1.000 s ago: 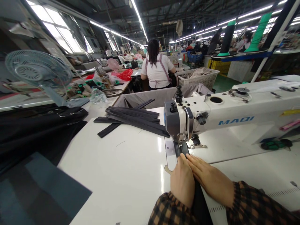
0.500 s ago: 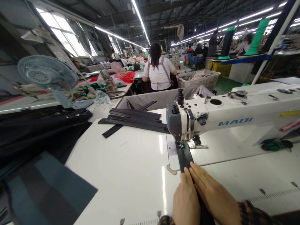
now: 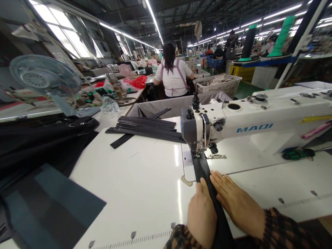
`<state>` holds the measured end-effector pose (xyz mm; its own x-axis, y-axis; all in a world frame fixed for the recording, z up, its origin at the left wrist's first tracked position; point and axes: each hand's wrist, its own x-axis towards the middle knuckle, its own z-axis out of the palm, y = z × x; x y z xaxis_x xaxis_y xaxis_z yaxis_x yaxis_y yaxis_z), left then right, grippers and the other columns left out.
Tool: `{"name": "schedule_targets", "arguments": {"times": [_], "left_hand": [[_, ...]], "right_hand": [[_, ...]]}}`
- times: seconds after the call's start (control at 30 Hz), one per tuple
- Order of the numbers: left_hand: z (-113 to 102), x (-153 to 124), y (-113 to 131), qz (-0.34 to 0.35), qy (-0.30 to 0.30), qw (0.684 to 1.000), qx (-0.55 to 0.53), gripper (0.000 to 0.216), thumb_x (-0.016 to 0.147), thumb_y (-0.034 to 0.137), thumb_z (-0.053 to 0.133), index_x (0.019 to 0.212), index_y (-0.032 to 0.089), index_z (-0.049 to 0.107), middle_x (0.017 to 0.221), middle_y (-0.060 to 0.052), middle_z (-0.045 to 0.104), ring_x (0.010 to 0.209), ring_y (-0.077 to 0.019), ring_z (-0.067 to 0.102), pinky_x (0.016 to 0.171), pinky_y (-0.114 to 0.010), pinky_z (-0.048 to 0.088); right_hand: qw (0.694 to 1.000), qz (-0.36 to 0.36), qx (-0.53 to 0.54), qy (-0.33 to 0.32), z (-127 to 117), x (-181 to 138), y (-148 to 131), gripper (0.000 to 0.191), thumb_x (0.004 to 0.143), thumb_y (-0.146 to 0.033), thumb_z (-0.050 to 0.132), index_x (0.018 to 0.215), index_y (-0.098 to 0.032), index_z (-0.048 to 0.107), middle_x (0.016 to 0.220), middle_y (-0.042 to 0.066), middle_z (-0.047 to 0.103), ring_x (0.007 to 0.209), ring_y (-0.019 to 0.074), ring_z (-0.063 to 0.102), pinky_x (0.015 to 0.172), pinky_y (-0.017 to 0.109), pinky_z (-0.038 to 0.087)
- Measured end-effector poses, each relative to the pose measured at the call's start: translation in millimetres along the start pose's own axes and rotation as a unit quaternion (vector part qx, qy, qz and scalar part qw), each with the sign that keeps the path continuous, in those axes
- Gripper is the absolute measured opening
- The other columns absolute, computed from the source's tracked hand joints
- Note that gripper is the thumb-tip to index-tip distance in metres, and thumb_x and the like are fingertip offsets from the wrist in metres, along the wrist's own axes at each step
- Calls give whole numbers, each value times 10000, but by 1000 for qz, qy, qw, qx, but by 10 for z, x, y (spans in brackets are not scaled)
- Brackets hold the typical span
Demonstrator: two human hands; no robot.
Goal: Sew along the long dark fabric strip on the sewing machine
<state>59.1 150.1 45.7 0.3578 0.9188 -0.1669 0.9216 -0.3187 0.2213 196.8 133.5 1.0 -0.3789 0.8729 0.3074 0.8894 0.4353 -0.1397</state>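
A narrow black fabric strip [image 3: 203, 173] runs from under the presser foot of a white MAQI sewing machine [image 3: 249, 121] toward me. My left hand [image 3: 201, 214] lies on the strip's left side with fingers together. My right hand [image 3: 238, 204] rests flat along its right side, fingers spread slightly. Both hands press the strip onto the white table [image 3: 135, 193], a short way in front of the needle.
A pile of black strips [image 3: 145, 129] lies behind the needle at the table's far edge. Dark fabric [image 3: 38, 193] drapes at the left. A desk fan [image 3: 45, 77] stands at the far left. A person in white [image 3: 172, 74] sits ahead, beside a basket [image 3: 220, 86].
My hands have slid back toward me along the strip, away from the presser foot, so more of the strip shows between fingers and needle.
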Motion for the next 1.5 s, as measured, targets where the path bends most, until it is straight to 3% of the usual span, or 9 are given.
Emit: {"name": "schedule_targets", "arguments": {"times": [0.47, 0.67, 0.83, 1.03, 1.33, 1.5], "left_hand": [[-61, 27, 31, 9, -7, 999, -30, 498, 815, 73, 239, 1312, 50, 274, 1076, -161, 504, 850, -228, 573, 755, -363, 480], [-66, 197, -20, 34, 11, 999, 7, 522, 781, 36, 272, 1302, 2, 265, 1119, -194, 481, 921, -239, 551, 781, -358, 473], [-141, 382, -62, 51, 44, 998, 13, 493, 785, 47, 274, 1273, -22, 292, 1014, -168, 515, 805, -210, 574, 707, -336, 494], [-183, 477, -73, 44, 44, 997, 43, 480, 790, 52, 292, 1263, -33, 300, 990, -167, 520, 812, -208, 571, 717, -333, 480], [-255, 574, -38, 38, 37, 997, 52, 467, 776, 62, 330, 1241, 15, 339, 1009, -165, 532, 850, -205, 551, 740, -316, 453], [-350, 581, 7, 13, 27, 999, 38, 481, 768, 81, 350, 1249, 94, 355, 1049, -161, 516, 851, -211, 556, 703, -296, 449]], "right_hand": [[996, -60, 60, -39, -75, 75, 56, 467, 865, -169, 341, 1326, -156, 272, 1394, 39, 248, 1276, 170, 220, 1033, 351, 315], [996, -59, 48, -39, -31, 127, 63, 496, 876, -196, 337, 1349, -148, 198, 1394, 45, 244, 1273, 170, 226, 1031, 357, 309], [997, -50, 54, -34, -26, 179, 88, 435, 872, -207, 355, 1300, -141, 325, 1382, 62, 274, 1259, 180, 264, 1022, 364, 322], [996, -43, 72, -10, -18, 234, 119, 422, 856, -193, 376, 1274, -139, 369, 1364, 72, 318, 1244, 184, 299, 1018, 358, 336], [997, -44, 70, 10, 45, 369, 165, 549, 860, -191, 376, 1359, -140, 153, 1363, 89, 312, 1249, 185, 287, 1015, 367, 338], [997, -61, 38, 4, 55, 431, 179, 515, 863, -167, 350, 1350, -119, 187, 1373, 99, 290, 1261, 194, 258, 1021, 375, 330]]}}
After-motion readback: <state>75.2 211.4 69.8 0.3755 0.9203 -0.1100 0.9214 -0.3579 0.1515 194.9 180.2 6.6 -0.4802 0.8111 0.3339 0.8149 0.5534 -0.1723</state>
